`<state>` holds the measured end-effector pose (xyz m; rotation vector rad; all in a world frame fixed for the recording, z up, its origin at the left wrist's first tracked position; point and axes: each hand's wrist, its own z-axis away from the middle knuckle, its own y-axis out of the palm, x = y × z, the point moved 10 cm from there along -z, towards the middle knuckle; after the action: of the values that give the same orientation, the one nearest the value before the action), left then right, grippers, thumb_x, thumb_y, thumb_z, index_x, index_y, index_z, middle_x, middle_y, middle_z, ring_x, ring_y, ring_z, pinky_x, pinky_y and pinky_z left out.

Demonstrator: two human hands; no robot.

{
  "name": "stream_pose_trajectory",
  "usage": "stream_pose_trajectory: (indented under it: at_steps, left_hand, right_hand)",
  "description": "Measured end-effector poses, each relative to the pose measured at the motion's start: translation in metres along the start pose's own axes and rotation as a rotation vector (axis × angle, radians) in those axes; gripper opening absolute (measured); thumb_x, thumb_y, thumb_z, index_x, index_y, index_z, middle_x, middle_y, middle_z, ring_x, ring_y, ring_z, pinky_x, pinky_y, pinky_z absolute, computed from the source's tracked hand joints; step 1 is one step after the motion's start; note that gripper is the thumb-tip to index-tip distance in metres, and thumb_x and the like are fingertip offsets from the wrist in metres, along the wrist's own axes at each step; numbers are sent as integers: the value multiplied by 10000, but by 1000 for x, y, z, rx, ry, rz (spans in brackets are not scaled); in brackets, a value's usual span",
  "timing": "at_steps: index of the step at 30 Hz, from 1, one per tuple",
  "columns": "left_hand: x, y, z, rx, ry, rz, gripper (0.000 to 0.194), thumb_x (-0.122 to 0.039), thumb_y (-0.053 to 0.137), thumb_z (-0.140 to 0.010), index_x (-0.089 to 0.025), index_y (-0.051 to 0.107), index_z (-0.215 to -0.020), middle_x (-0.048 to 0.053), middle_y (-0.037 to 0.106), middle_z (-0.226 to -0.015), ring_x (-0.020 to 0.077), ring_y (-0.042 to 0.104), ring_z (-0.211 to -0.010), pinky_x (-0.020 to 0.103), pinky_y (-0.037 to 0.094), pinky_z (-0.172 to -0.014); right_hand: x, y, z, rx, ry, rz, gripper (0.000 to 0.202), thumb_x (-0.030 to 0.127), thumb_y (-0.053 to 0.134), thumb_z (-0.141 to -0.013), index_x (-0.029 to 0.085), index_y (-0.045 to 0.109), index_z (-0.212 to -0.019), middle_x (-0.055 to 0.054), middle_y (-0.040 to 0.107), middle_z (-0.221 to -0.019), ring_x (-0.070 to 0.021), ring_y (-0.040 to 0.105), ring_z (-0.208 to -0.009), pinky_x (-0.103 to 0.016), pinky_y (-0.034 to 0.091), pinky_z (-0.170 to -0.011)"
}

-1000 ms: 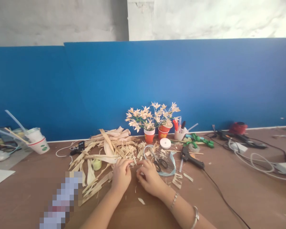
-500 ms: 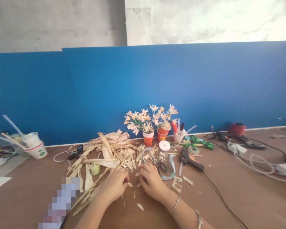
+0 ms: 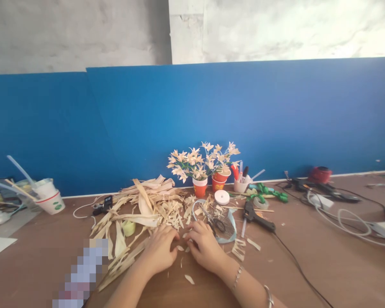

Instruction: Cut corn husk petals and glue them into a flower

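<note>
My left hand (image 3: 162,249) rests low over the table at the front edge of the husk pile, its fingers bent and its thumb apart, with no held thing visible. Just beside its thumb lies a small pale husk petal (image 3: 180,248). Facing it, my right hand (image 3: 205,246) has its fingers curved down and spread, the tips touching the table near small petals. Its palm side is hidden. One more loose petal (image 3: 189,279) lies nearer to me, below the gap between the hands. Scissors (image 3: 218,224) with dark handles lie just beyond my right hand.
Dried corn husks (image 3: 144,201) are heaped left of centre. Husk flowers (image 3: 192,158) stand in red cups (image 3: 199,188) by the blue partition (image 3: 211,102). A glue gun (image 3: 258,217), trailing its cord, lies to the right, near a light blue ribbon (image 3: 232,226) and a white roll (image 3: 222,197).
My left hand has moved slightly right and up, and its thumb and fingers have parted more. My right hand stays nearly in place. The view has shifted a little.
</note>
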<state>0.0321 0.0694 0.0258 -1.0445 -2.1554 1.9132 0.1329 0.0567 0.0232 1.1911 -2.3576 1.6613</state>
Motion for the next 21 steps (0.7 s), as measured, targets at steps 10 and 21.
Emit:
stream_pose_trajectory:
  at_steps: [10,21]
  left_hand:
    - [-2,7,-2,2,42,55,141,-71,506,-743,-207,535,-718,19,563,-838,204,502,-882,337,390,-788]
    - [-3,-4,-7,-153,25,275,134,-117,525,-742,-220,571,-813,37,597,-890,222,526,-908,365,406,-825]
  right_hand:
    - [1,0,0,4,13,-30,169,102,536,-789,224,623,-868,-28,581,-1015,-197,480,-974,-343,340,-825]
    - [-14,-7,-2,-96,111,-299,128,147,541,-821,209,636,-762,-46,609,-976,-198,530,-950,-356,373,-855]
